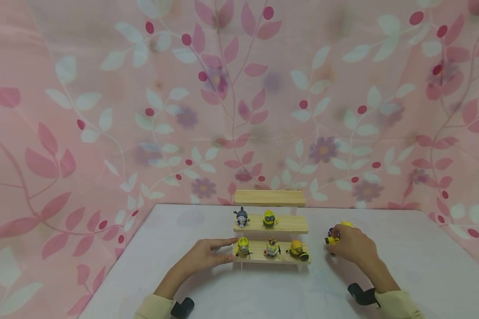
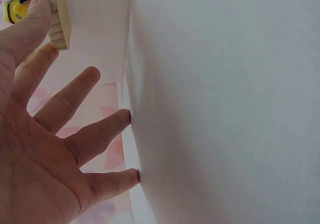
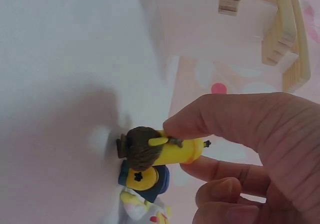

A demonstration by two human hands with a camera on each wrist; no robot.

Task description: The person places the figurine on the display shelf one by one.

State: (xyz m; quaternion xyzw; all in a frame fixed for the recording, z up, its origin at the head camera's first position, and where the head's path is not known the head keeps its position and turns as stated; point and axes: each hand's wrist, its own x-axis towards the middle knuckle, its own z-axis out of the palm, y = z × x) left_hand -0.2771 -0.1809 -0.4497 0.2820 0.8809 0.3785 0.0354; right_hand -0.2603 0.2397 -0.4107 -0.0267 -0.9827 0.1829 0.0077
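In the head view my left hand (image 1: pixel 205 256) is at the left end of a three-tier wooden display stand (image 1: pixel 269 259). Its thumb and index finger touch the lowest board (image 2: pixel 60 21); the other fingers spread straight, two reaching the tabletop. My right hand (image 1: pixel 353 246) is right of the stand. Between its thumb and index finger it pinches a yellow minion figurine (image 3: pixel 180 151) with a brown furry skirt, feet close to the tabletop. Beside that stand a figurine in dark blue and yellow (image 3: pixel 145 179) and a white-and-yellow figurine (image 3: pixel 140 204), partly out of frame.
Three minion figurines (image 1: pixel 271 249) stand on the lowest board. The middle board holds a dark-haired figurine (image 1: pixel 241 218) and a yellow goggled one (image 1: pixel 269 218). The top board (image 1: pixel 269 197) is at the back, before a pink floral curtain (image 1: pixel 231 110). Everything rests on a white tabletop (image 1: pixel 163 230).
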